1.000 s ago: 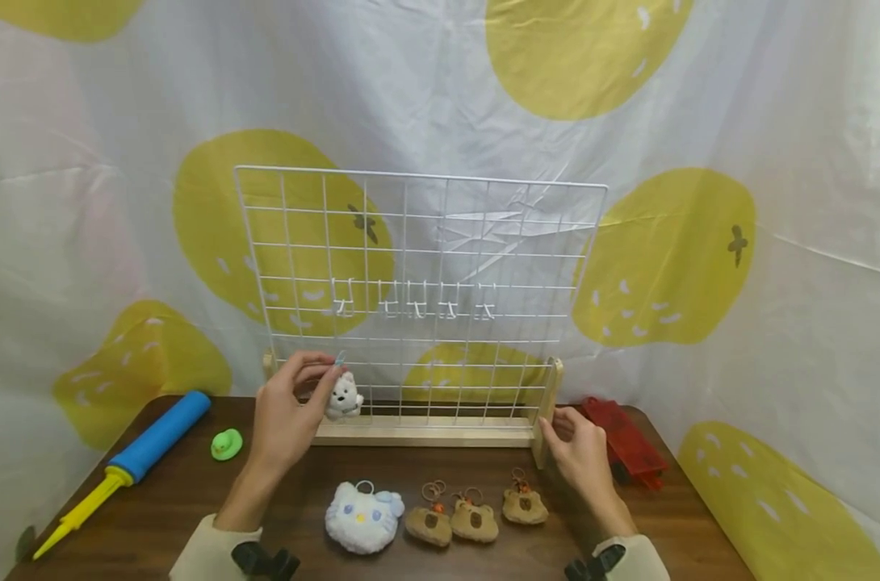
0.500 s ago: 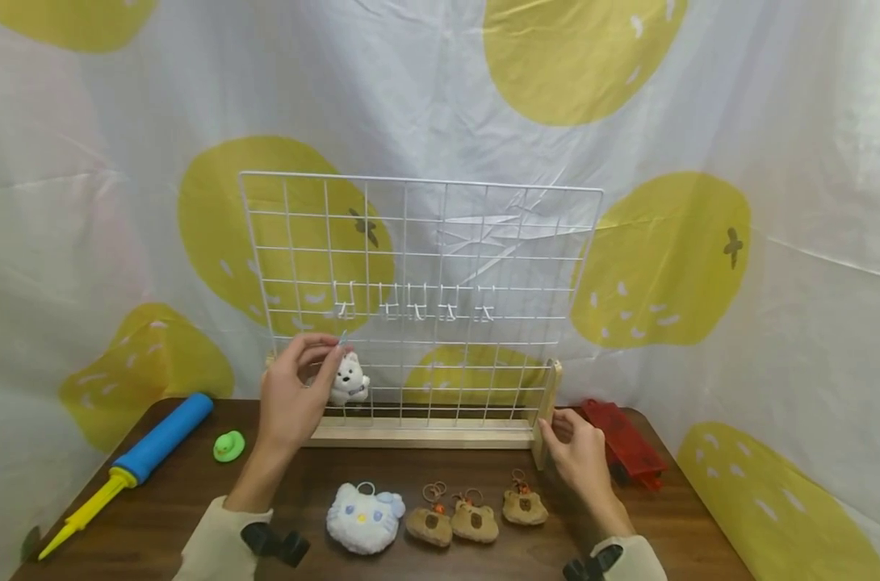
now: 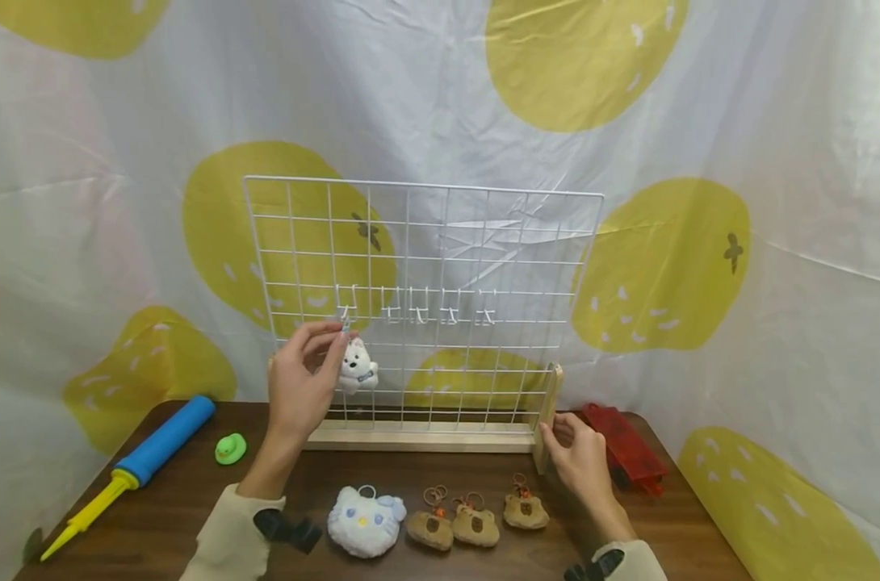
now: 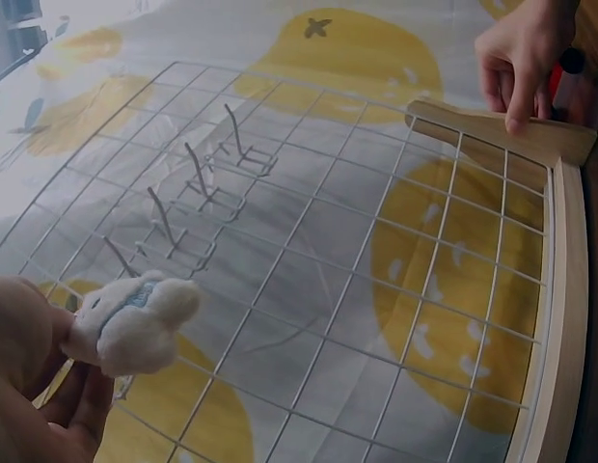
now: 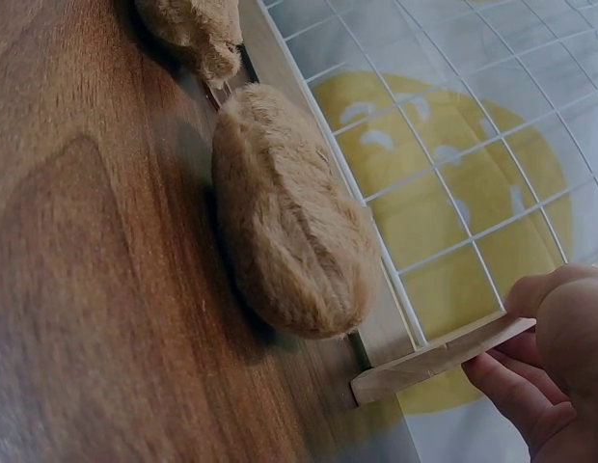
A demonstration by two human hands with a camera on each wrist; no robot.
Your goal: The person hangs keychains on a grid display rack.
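Observation:
My left hand pinches the top loop of a small white plush bear keychain, which dangles in front of the white wire grid rack. Its fingertips are right at the leftmost of several white hooks on the rack. In the left wrist view the plush bear shows from behind, a blue ribbon round its neck. My right hand grips the wooden upright at the rack's right end; in the right wrist view the thumb and fingers lie either side of that wooden piece.
On the brown table lie a white cat plush and several brown plush keychains. A blue and yellow pump and a green toy duck are at the left. A red plastic item lies behind my right hand.
My left hand has risen and shifted slightly right with the bear keychain, bringing its loop up to the leftmost hook. The right hand stays on the upright.

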